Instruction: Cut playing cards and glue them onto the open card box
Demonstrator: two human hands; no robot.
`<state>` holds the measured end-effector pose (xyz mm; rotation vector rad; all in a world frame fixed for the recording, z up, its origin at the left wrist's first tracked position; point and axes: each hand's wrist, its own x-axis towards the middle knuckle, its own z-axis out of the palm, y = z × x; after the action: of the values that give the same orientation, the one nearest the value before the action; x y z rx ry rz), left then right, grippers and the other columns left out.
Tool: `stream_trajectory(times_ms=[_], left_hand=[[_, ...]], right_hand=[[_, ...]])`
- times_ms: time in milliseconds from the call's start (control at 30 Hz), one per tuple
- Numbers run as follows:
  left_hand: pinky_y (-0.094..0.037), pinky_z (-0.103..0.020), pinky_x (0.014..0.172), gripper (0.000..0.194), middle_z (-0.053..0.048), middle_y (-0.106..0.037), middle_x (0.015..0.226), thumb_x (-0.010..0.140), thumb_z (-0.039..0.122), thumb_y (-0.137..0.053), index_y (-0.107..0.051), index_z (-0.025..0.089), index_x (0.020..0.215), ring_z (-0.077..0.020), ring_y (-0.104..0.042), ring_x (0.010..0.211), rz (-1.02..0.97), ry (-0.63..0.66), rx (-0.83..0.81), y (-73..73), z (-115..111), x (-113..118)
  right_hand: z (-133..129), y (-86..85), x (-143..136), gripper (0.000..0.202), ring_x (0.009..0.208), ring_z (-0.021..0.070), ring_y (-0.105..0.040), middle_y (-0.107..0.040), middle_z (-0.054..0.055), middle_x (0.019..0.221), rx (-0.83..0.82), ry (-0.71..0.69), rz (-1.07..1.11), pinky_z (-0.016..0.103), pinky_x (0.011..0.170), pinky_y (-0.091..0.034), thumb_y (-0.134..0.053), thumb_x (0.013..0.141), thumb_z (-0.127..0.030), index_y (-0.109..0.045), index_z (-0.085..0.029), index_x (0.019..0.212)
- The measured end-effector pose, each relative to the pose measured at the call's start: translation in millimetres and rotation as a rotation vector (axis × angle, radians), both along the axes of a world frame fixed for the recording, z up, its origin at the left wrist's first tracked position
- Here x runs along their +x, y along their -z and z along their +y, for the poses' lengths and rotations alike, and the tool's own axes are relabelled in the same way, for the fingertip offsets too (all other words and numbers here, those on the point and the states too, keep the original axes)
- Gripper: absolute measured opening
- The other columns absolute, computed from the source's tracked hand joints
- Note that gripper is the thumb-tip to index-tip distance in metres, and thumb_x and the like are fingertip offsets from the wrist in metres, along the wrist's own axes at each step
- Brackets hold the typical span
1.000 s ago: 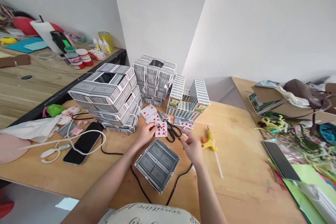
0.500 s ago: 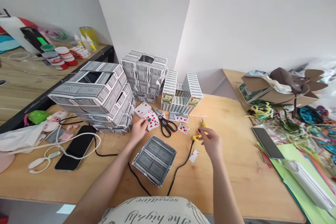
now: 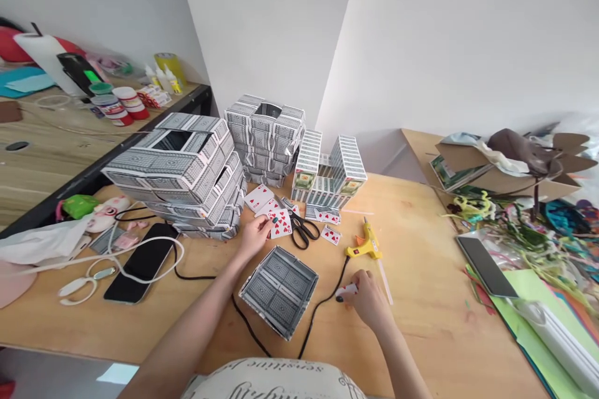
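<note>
My left hand (image 3: 255,235) pinches a heart playing card (image 3: 281,223) beside other fanned cards. Between thumb and fingers of my right hand (image 3: 367,299) is a small white card piece (image 3: 347,290). Just behind that hand a yellow glue gun (image 3: 365,247) lies on the table, its clear stick pointing towards me. A square panel of grey patterned cards (image 3: 279,292) lies between my forearms. Black scissors (image 3: 303,230) rest behind it, with more card pieces (image 3: 330,235) to their right.
Two large card-built boxes (image 3: 171,162) and a structure of green-white card boxes (image 3: 327,168) stand at the back. A black cord (image 3: 317,312) curves around the panel. On the left are a phone (image 3: 140,268) and white cable; on the right, a phone (image 3: 486,265), papers and craft scraps.
My right hand has left the glue gun, moved towards me and picked up the small white card piece. The glue gun now lies fully visible. My left hand still holds the heart card.
</note>
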<state>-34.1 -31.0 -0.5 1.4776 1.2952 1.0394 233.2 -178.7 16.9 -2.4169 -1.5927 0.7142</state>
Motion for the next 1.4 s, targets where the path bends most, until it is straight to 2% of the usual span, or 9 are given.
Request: stream_trajectory(times_ms=[133, 233, 333, 433, 567, 667, 800, 1033, 1400], left_hand=[[-0.033, -0.020, 0.043, 0.025, 0.005, -0.042, 0.048, 0.075, 0.035, -0.049, -0.044, 0.017, 0.058, -0.0088, -0.043, 0.044, -0.019, 0.026, -0.022, -6.5, -2.1, 1.3], [-0.031, -0.019, 0.042, 0.024, 0.005, -0.042, 0.050, 0.076, 0.035, -0.047, -0.043, 0.018, 0.061, -0.0083, -0.041, 0.044, -0.027, 0.052, -0.032, -13.0, -1.9, 3.0], [-0.030, -0.019, 0.043, 0.024, 0.006, -0.039, 0.051, 0.076, 0.034, -0.048, -0.043, 0.017, 0.060, -0.0078, -0.038, 0.046, -0.017, 0.115, -0.017, -21.5, -0.7, 6.5], [-0.030, -0.019, 0.045, 0.024, 0.005, -0.039, 0.052, 0.076, 0.034, -0.048, -0.043, 0.017, 0.060, -0.0081, -0.036, 0.049, -0.010, 0.170, -0.002, -31.3, -0.9, 11.8], [-0.033, -0.019, 0.050, 0.020, 0.003, -0.046, 0.057, 0.077, 0.034, -0.048, -0.050, 0.016, 0.068, -0.0095, -0.040, 0.054, -0.022, 0.185, 0.026, -43.7, -3.6, 17.0], [-0.034, -0.020, 0.050, 0.019, 0.003, -0.047, 0.057, 0.077, 0.033, -0.048, -0.054, 0.016, 0.070, -0.0098, -0.041, 0.054, -0.020, 0.186, 0.029, -51.0, -5.8, 17.8], [-0.039, -0.020, 0.055, 0.019, 0.001, -0.054, 0.062, 0.078, 0.030, -0.049, -0.057, 0.015, 0.068, -0.0112, -0.047, 0.059, -0.008, 0.190, 0.040, -56.3, -6.9, 18.1], [-0.046, -0.024, 0.068, 0.023, -0.004, -0.064, 0.081, 0.079, 0.029, -0.048, -0.062, 0.015, 0.090, -0.0160, -0.057, 0.076, -0.026, 0.205, 0.038, -56.8, -7.0, 21.6], [-0.046, -0.026, 0.072, 0.024, -0.005, -0.065, 0.088, 0.077, 0.025, -0.046, -0.062, 0.017, 0.093, -0.0173, -0.057, 0.082, -0.039, 0.292, -0.016, -73.5, -11.6, 22.1]], right_hand=[[3.0, -13.4, 2.4, 0.012, 0.047, 0.0161, -0.056, -0.056, 0.000, 0.050, -0.129, 0.129, 0.305, 0.025, 0.042, -0.040, -0.054, 0.063, -0.021, -0.043, -0.020, 0.059], [15.2, -30.8, -0.5, 0.014, 0.040, 0.0143, -0.055, -0.056, -0.002, 0.046, -0.036, 0.182, 0.596, 0.024, 0.039, -0.042, -0.056, 0.065, -0.029, -0.046, -0.019, 0.062], [35.4, -48.5, -13.9, 0.023, 0.036, 0.0114, -0.051, -0.056, -0.002, 0.049, 0.121, 0.127, 0.818, 0.022, 0.034, -0.039, -0.056, 0.069, -0.040, -0.046, -0.019, 0.066], [56.8, -56.6, -37.8, 0.025, 0.038, 0.0087, -0.051, -0.056, -0.004, 0.055, 0.262, 0.054, 0.958, 0.020, 0.035, -0.039, -0.052, 0.072, -0.043, -0.043, -0.020, 0.071], [77.7, -54.7, -68.3, 0.029, 0.034, 0.0086, -0.049, -0.057, -0.006, 0.053, 0.236, 0.038, 1.133, 0.018, 0.031, -0.035, -0.050, 0.073, -0.047, -0.037, -0.021, 0.076], [85.8, -55.3, -78.3, 0.032, 0.030, 0.0078, -0.046, -0.055, -0.006, 0.048, 0.170, 0.015, 1.171, 0.017, 0.028, -0.031, -0.057, 0.068, -0.045, -0.038, -0.020, 0.068], [91.3, -58.8, -78.7, 0.033, 0.030, 0.0064, -0.043, -0.051, -0.006, 0.045, 0.194, 0.044, 1.184, 0.017, 0.028, -0.030, -0.060, 0.067, -0.045, -0.043, -0.018, 0.061], [94.9, -52.8, -78.5, 0.032, 0.031, 0.0076, -0.046, -0.054, -0.005, 0.048, 0.259, 0.107, 1.224, 0.019, 0.030, -0.035, -0.062, 0.067, -0.045, -0.044, -0.018, 0.062], [97.0, -51.8, -78.8, 0.026, 0.028, 0.0061, -0.041, -0.050, -0.006, 0.043, 0.300, 0.133, 1.160, 0.018, 0.027, -0.030, -0.059, 0.068, -0.038, -0.043, -0.019, 0.061]])
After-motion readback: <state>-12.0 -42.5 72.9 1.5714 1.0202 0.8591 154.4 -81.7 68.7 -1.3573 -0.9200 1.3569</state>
